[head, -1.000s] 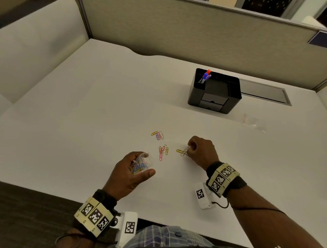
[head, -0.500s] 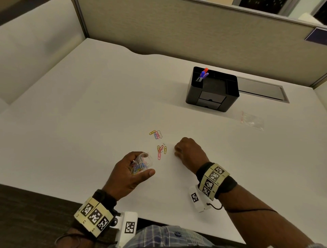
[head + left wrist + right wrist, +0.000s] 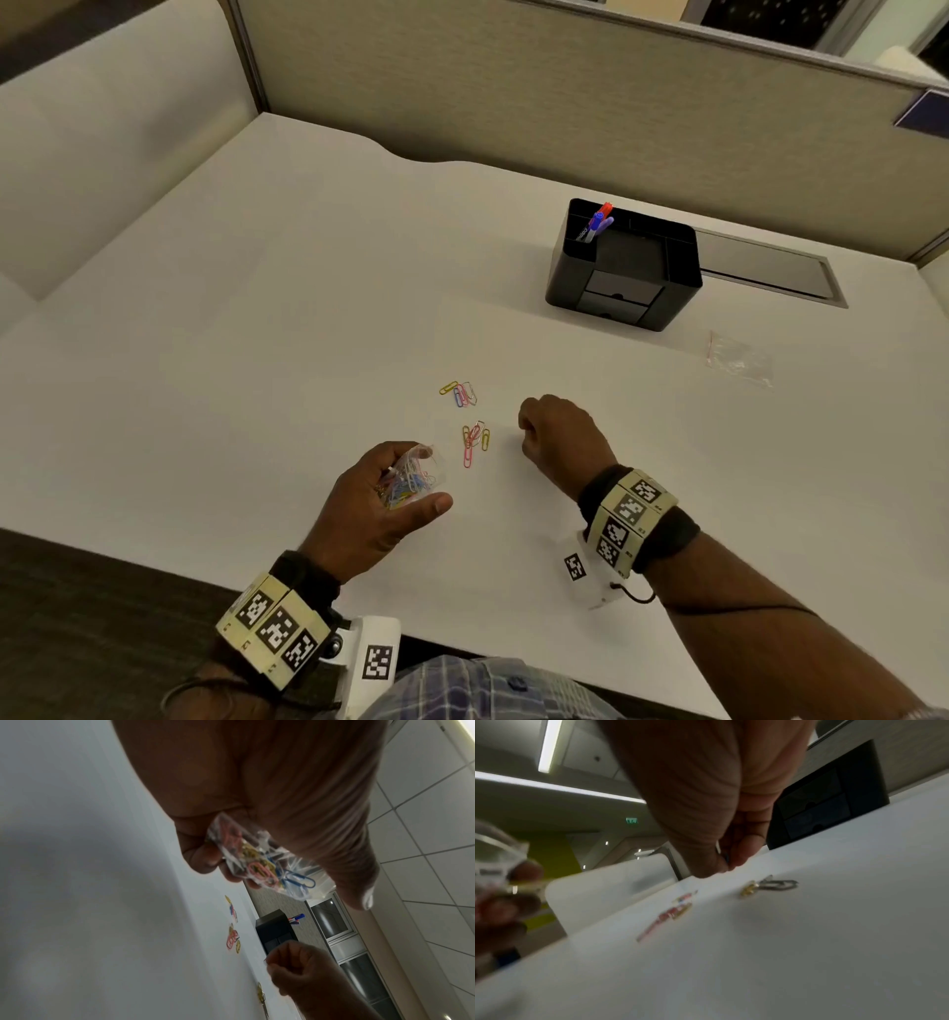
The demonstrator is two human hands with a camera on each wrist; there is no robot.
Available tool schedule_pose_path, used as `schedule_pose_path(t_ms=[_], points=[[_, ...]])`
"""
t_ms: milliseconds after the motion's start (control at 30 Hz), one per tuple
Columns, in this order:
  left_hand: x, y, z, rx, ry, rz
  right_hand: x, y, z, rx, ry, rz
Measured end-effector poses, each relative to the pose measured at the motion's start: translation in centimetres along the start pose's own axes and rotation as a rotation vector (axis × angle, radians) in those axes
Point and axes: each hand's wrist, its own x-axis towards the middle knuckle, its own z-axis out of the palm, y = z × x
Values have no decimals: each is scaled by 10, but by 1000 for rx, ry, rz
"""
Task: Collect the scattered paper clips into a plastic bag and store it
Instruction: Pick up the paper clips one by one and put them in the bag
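Observation:
My left hand (image 3: pixel 429 475) grips a small clear plastic bag (image 3: pixel 408 483) holding several coloured paper clips (image 3: pixel 267 866), just above the white desk (image 3: pixel 257 360). Two loose clusters of clips lie on the desk, one (image 3: pixel 459 393) farther off and one (image 3: pixel 475 439) right of the bag. My right hand (image 3: pixel 524 426) hovers right of the near cluster, fingers curled, thumb and forefinger pinched (image 3: pixel 725 862) on what looks like a small clip. A yellow and a silver clip (image 3: pixel 770 884) lie on the desk under that hand, hidden in the head view.
A black desk organiser (image 3: pixel 624 267) with pens (image 3: pixel 598 221) stands at the back right. An empty clear bag (image 3: pixel 739 360) lies to its right. A grey metal plate (image 3: pixel 770 267) is set into the desk. Partition walls close the back and left.
My right hand has moved left from the yellow clips towards the bag and now covers them in the head view. The left hand and bag have stayed put.

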Motion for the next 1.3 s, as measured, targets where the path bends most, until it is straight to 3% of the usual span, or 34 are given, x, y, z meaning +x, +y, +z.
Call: schedule_pose_path(t_ms=[100, 200, 267, 433, 567, 667, 767, 867, 1000, 1133, 1300], points=[[1, 0, 1, 4, -6, -4, -6, -12, -20, 373, 77, 85], [2, 1, 2, 18, -15, 7, -16, -36, -39, 764, -27, 153], [4, 1, 2, 24, -20, 13, -22, -50, -48, 890, -111, 137], [6, -1, 5, 72, -43, 29, -27, -77, -57, 638, -171, -43], [5, -1, 5, 74, -42, 41, -28, -80, -61, 698, -230, -57], [2, 0, 4, 45, -30, 41, -20, -60, -62, 718, -58, 43], [-1, 0, 3, 18, -17, 31, -5, -18, -57, 535, 119, 213], [-2, 2, 3, 5, -23, 27, 1, 19, -44, 303, -27, 310], [-2, 5, 5, -4, -30, 22, -2, 28, -22, 157, -197, 321], [-2, 7, 7, -12, -33, 23, -6, 18, -5, 114, -175, 372], [-3, 6, 7, -6, -48, 15, -6, 7, 1, 149, -159, 305]])
